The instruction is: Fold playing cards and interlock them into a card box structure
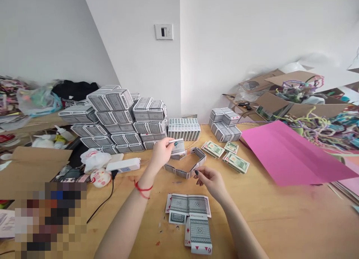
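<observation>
Folded-card strip [185,170] is lying bent in an open V on the surface [280,221], long axis running left-right, just ahead of both hands. Left hand [160,153] is pinching 1 folded card piece [178,146] just above its far-left end. Right hand [211,179] is sitting nearer, thumb touching the strip's near corner; can't tell if gripping.

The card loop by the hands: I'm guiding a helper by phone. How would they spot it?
On the wooden table, before the big stack of card-backed boxes, a card loop lies between the left hand and right hand. Unlike the flat cards nearby, it stands on edge, hollow inside.
</observation>
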Demonstrator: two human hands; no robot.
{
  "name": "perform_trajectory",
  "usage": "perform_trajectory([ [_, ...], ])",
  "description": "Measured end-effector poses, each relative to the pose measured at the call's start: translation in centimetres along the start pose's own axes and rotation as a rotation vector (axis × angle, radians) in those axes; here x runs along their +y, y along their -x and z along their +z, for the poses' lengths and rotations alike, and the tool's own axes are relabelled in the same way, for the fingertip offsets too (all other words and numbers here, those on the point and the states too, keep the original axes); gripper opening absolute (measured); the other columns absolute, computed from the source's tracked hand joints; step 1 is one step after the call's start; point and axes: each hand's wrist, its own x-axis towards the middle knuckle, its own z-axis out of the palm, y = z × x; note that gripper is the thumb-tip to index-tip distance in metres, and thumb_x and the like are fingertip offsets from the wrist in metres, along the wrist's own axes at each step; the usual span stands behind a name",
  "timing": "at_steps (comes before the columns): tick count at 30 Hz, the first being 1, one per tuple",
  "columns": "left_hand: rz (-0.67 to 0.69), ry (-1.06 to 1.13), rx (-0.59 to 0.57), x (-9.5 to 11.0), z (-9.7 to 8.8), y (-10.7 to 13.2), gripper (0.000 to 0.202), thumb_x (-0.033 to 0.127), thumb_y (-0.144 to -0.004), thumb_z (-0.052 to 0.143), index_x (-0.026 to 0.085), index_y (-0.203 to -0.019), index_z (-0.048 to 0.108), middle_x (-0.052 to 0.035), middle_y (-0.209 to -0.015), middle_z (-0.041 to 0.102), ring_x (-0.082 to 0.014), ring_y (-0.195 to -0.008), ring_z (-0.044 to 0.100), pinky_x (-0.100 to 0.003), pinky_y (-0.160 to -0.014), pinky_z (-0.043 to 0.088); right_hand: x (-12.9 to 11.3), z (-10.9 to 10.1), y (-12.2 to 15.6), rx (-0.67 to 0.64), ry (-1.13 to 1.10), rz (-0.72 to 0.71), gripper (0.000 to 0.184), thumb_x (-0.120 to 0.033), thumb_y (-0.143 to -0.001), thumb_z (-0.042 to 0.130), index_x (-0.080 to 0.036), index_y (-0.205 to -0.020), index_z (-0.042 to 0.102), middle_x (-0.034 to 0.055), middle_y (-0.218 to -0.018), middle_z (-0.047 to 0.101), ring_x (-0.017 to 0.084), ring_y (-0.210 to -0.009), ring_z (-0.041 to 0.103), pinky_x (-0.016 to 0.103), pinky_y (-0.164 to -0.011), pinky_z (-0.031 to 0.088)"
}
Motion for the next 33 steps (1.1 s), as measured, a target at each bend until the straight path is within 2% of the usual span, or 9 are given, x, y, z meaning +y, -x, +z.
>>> perform_trajectory([
  [4, -0.097, 0.335, -0.265, -0.1, -0.7, 6.1, 0.019, 0.026, -0.075, 0.052, 0.017, -0.091, 0.057, -0.0034, -0.075, 0.069, -0.016, -0.066, 0.063, -0.022, -0.055, 0.045, -0.4, -0.8, 0.5, -0.219, 0.257, 0.0, 0.022, -0.034, -0.072, 0.057, -0.018, -0.083, 0.066, 0.0016, -0.07, 0.064, 0.012, -0.053, 0.054, 0.024, -0.05, 0.044],
  [6, -0.151, 0.344, -0.296, -1.2, -0.2, 8.6, 0.017, 0.027, -0.074, 0.053, 0.017, -0.088, 0.057, -0.0022, -0.07, 0.068, -0.0154, -0.062, 0.062, -0.022, -0.054, 0.044, -0.5, -1.0, 0.8, -0.294, 0.396, -0.012, 0.019, -0.03, -0.071, 0.057, -0.02, -0.084, 0.067, 0.0012, -0.073, 0.065, 0.012, -0.056, 0.054, 0.025, -0.054, 0.044],
  [9, -0.204, 0.28, -0.157, -3.8, 0.8, 11.0, 0.019, 0.027, -0.073, 0.053, 0.017, -0.088, 0.058, -0.0051, -0.08, 0.068, -0.018, -0.071, 0.062, -0.026, -0.061, 0.046, -0.8, -1.1, 1.2, -0.356, 0.532, -0.024, 0.028, -0.028, -0.067, 0.061, -0.021, -0.094, 0.065, 0.0033, -0.088, 0.065, 0.015, -0.068, 0.055, 0.028, -0.064, 0.046],
  [11, -0.229, 0.184, -0.027, -5.4, 1.1, 11.7, 0.025, 0.028, -0.072, 0.052, 0.017, -0.093, 0.058, -0.0067, -0.084, 0.066, -0.0198, -0.073, 0.062, -0.03, -0.064, 0.047, -1.1, -1.1, 1.5, -0.419, 0.6, -0.038, 0.045, -0.033, -0.062, 0.068, -0.022, -0.105, 0.06, 0.006, -0.102, 0.061, 0.02, -0.085, 0.054, 0.032, -0.075, 0.044],
  [16, 0.023, -0.188, 0.191, -5.0, 0.3, 13.0, 0.025, 0.026, -0.075, 0.05, 0.02, -0.098, 0.06, -0.0086, -0.104, 0.057, -0.0242, -0.102, 0.051, -0.039, -0.089, 0.037, -1.6, -0.8, 2.7, -0.557, 0.809, 0.016, 0.081, -0.04, -0.051, 0.075, -0.024, -0.124, 0.045, 0.009, -0.124, 0.047, 0.03, -0.115, 0.036, 0.04, -0.093, 0.031],
  [18, 0.054, -0.226, 0.118, -3.5, 0.1, 13.9, 0.02, 0.027, -0.079, 0.045, 0.021, -0.089, 0.062, -0.0072, -0.095, 0.059, -0.0218, -0.093, 0.054, -0.034, -0.082, 0.039, -1.6, -0.5, 3.1, -0.543, 0.877, 0.04, 0.081, -0.038, -0.05, 0.076, -0.024, -0.124, 0.045, 0.0091, -0.121, 0.049, 0.03, -0.112, 0.039, 0.041, -0.091, 0.03],
  [23, -0.101, -0.207, -0.397, -0.8, 1.7, 16.8, 0.037, 0.039, -0.083, 0.04, 0.019, -0.06, 0.06, -0.0014, -0.055, 0.059, -0.0138, -0.049, 0.051, -0.023, -0.048, 0.03, -1.4, -0.3, 3.5, -0.527, 0.904, 0.062, 0.067, -0.033, -0.048, 0.077, -0.022, -0.11, 0.052, 0.0069, -0.104, 0.055, 0.025, -0.099, 0.047, 0.036, -0.083, 0.035],
  [28, -0.138, -0.14, -0.472, 0.2, 2.6, 17.7, 0.037, 0.037, -0.083, 0.039, 0.018, -0.063, 0.063, -0.0037, -0.06, 0.064, -0.0147, -0.053, 0.054, -0.022, -0.048, 0.029, -1.0, -1.1, 3.2, -0.534, 0.77, 0.129, 0.041, -0.026, -0.049, 0.075, -0.019, -0.086, 0.058, 0.0032, -0.09, 0.058, 0.019, -0.08, 0.053, 0.026, -0.064, 0.041],
  [33, -0.137, 0.134, -0.516, 1.9, 0.8, 17.7, 0.024, 0.028, -0.08, 0.043, 0.022, -0.09, 0.065, -0.0024, -0.082, 0.068, -0.0155, -0.071, 0.061, -0.021, -0.061, 0.041, -1.6, -1.8, 3.1, -0.577, 0.24, 0.215, 0.025, -0.03, -0.065, 0.066, -0.016, -0.083, 0.054, 0.0012, -0.075, 0.062, 0.015, -0.069, 0.056, 0.024, -0.059, 0.041],
])
